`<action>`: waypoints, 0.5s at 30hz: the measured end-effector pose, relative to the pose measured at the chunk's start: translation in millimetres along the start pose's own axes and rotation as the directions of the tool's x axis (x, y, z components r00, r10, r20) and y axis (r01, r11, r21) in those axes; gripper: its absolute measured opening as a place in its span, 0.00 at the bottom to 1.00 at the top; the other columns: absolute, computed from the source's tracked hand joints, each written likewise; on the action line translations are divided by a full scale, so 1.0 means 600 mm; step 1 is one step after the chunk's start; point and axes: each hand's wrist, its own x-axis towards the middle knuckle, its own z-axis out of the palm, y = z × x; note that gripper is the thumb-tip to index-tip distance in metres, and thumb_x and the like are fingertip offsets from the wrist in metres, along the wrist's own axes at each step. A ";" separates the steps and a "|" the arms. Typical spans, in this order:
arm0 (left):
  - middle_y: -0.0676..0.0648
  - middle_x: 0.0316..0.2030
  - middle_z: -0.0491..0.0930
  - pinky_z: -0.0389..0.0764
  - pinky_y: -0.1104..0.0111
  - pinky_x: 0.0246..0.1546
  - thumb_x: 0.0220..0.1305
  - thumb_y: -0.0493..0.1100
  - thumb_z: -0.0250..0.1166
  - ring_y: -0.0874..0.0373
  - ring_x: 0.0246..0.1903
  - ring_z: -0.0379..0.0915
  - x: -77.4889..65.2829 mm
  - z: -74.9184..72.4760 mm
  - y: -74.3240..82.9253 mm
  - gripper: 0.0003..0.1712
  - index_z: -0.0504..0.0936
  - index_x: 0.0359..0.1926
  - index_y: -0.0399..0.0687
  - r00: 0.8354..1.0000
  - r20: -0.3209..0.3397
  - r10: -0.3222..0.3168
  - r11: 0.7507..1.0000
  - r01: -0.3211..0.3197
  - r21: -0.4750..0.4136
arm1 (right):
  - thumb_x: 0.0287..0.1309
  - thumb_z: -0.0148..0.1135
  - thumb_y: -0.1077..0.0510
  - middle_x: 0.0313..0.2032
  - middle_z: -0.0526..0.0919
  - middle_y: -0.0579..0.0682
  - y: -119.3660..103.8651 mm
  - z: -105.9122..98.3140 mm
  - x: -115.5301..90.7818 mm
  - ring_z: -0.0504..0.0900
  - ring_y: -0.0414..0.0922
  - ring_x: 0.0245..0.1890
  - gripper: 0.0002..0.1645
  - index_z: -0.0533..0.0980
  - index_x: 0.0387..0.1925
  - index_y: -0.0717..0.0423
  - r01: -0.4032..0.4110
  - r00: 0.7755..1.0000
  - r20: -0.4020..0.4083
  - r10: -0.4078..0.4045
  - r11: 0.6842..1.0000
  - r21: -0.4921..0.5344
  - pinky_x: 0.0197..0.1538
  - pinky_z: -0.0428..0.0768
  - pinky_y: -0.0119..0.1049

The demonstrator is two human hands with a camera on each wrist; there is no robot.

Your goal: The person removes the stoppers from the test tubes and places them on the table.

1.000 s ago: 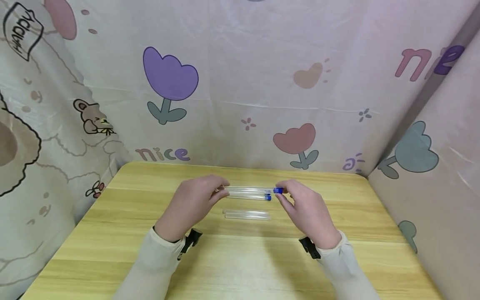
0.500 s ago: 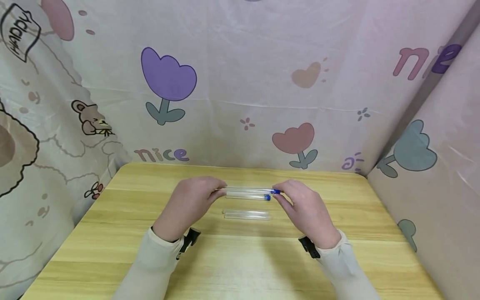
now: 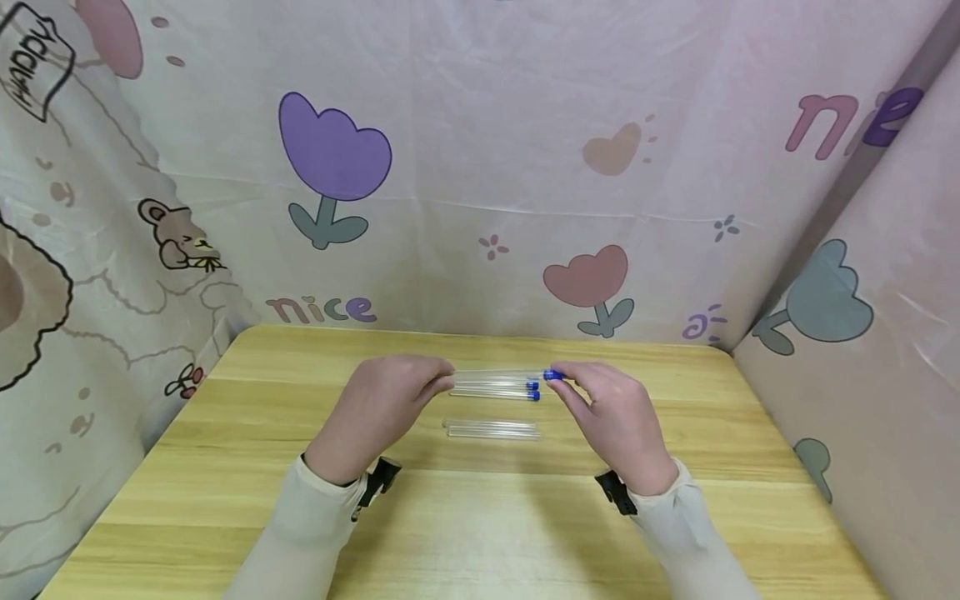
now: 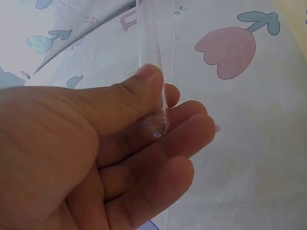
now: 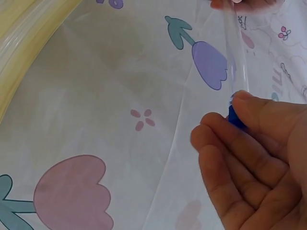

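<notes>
My left hand [image 3: 378,412] pinches the rounded closed end of a clear test tube [image 3: 498,374] between thumb and forefinger; the left wrist view shows that rounded tip [image 4: 157,126] just past the thumb. At the tube's other end, my right hand [image 3: 618,421] pinches a blue cap [image 3: 552,375], seated at the tube's mouth in the right wrist view and partly hidden by thumb and fingers. The tube runs level between both hands. Just below it in the head view lie two test tubes with blue caps [image 3: 534,396]. Nearer the body lie clear tubes without caps [image 3: 492,430], side by side.
The light wood table [image 3: 480,517] carries the tubes. A patterned curtain [image 3: 450,167] stands behind its far edge and on both sides. A black wrist strap mount [image 3: 617,493] sits at the right cuff, another mount [image 3: 381,482] at the left.
Between half a second ago and now, the capped end of the held tube has risen slightly with my right fingers, uncovering the caps below. My left hand stays nearly in place.
</notes>
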 end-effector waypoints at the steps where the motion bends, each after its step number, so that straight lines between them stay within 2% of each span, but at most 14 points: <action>1: 0.56 0.31 0.87 0.84 0.68 0.33 0.63 0.43 0.75 0.64 0.28 0.82 0.000 0.000 0.000 0.06 0.89 0.40 0.48 1.000 0.009 -0.002 1.000 0.002 0.000 | 0.55 0.79 0.59 0.38 0.91 0.50 0.000 0.000 0.000 0.90 0.45 0.38 0.13 0.88 0.42 0.58 -0.006 1.000 0.002 0.006 1.000 -0.004 0.42 0.88 0.42; 4: 0.57 0.30 0.86 0.83 0.69 0.33 0.64 0.44 0.75 0.66 0.27 0.80 0.001 -0.001 0.002 0.05 0.89 0.39 0.50 0.999 0.047 -0.018 1.000 0.018 0.000 | 0.55 0.79 0.59 0.37 0.91 0.49 -0.001 0.001 0.000 0.89 0.44 0.36 0.11 0.88 0.40 0.58 -0.030 0.999 0.023 0.030 1.000 -0.001 0.40 0.88 0.41; 9: 0.57 0.32 0.87 0.84 0.68 0.35 0.65 0.45 0.74 0.65 0.29 0.82 0.001 -0.004 0.003 0.05 0.90 0.39 0.51 0.994 0.101 -0.048 0.999 0.050 -0.020 | 0.59 0.76 0.61 0.38 0.89 0.46 -0.002 -0.001 0.000 0.86 0.41 0.36 0.09 0.86 0.41 0.55 -0.073 0.994 0.087 0.068 0.996 0.056 0.38 0.86 0.37; 15: 0.58 0.34 0.87 0.83 0.67 0.36 0.68 0.47 0.72 0.66 0.30 0.81 -0.002 -0.008 -0.003 0.05 0.90 0.40 0.53 0.983 0.152 -0.100 0.993 0.109 -0.047 | 0.61 0.71 0.62 0.38 0.86 0.42 -0.004 -0.002 -0.002 0.82 0.39 0.38 0.08 0.84 0.42 0.52 -0.094 0.988 0.130 0.079 0.988 0.121 0.40 0.85 0.36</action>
